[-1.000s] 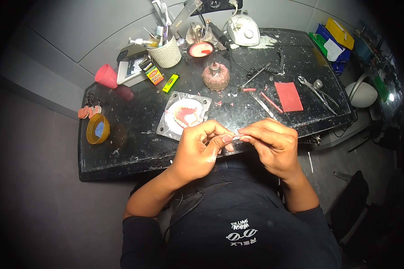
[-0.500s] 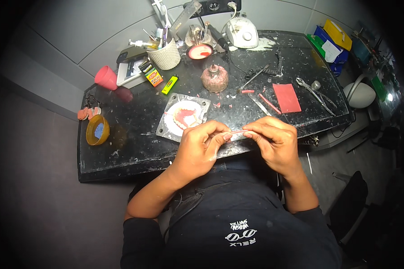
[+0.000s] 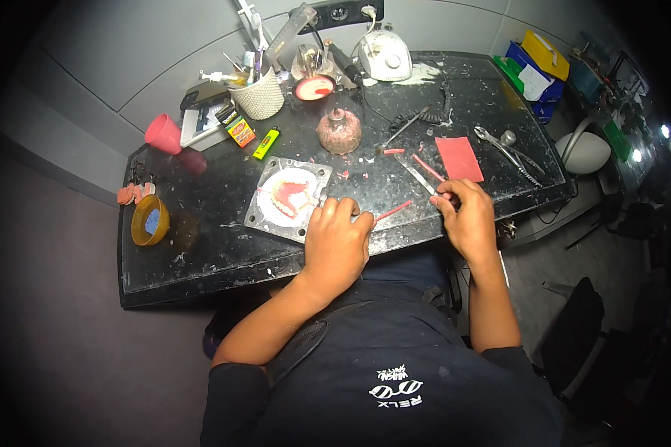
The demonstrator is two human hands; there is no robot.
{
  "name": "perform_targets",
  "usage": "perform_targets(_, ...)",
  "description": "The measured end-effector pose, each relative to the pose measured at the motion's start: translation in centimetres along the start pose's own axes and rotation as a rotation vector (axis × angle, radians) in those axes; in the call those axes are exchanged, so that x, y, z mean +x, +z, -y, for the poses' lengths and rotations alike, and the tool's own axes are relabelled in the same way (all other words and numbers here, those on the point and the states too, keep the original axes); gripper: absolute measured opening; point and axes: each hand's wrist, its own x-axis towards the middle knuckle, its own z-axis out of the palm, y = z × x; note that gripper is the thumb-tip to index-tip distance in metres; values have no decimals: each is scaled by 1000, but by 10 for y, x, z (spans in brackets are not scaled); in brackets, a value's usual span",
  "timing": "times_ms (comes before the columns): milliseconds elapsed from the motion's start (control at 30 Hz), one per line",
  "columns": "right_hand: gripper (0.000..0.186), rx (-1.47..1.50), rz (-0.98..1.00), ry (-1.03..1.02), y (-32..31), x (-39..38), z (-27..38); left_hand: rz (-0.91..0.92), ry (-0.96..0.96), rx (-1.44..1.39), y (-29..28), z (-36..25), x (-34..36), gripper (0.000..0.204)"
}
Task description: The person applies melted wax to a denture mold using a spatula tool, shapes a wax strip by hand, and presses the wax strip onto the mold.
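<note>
My left hand (image 3: 337, 244) is closed on one end of a thin pink wax strip (image 3: 395, 210), whose free end points right above the bench's front edge. To the right, my right hand (image 3: 470, 223) pinches the near end of a flat metal blade (image 3: 416, 176) lying on the bench; its handle, if any, is hidden by the fingers. Beside that blade lies another pink wax strip (image 3: 428, 167). Just left of my left hand, a pink wax dental arch with teeth (image 3: 288, 200) sits on a round white plaster base, set on a square metal plate (image 3: 256, 219).
A pink-crusted round burner (image 3: 339, 132) stands mid-bench. A red wax sheet (image 3: 459, 159) and metal pliers (image 3: 508, 155) lie at right. Further left are a green lighter (image 3: 266, 144), a small box (image 3: 238, 132), a pink cup (image 3: 163, 135) and a yellow bowl (image 3: 148, 220).
My right hand has let go of the wax strip and moved right to the metal blade. The left hand keeps the strip, now lower and turned palm-down. The view has shifted slightly.
</note>
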Motion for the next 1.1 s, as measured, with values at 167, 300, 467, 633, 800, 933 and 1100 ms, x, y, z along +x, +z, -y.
perform_targets(167,6,-97,-21,-44,8,-1,-1,-14,-3,-12,0,-2,0,8)
perform_targets(300,9,-186,-36,-83,7,-5,-1,-34,-18,-27,-2,-6,1,12)
perform_targets(467,4,19,-121,-6,8,-5,-2,-116,18,-138,3,-6,-1,12)
perform_targets(633,9,773,12,4,22,-24,18,-148,8,-202,13,-7,0,11)
perform_targets(800,13,424,-133,-320,36,-39,33,-147,-39,-253,21,-8,6,8)
perform_targets(933,15,369,-148,-443,42,-39,36,-148,-57,-304,24,-4,5,7)
perform_targets(1100,16,306,-170,-475,45,-39,33,-153,-45,-310,23,-4,6,5)
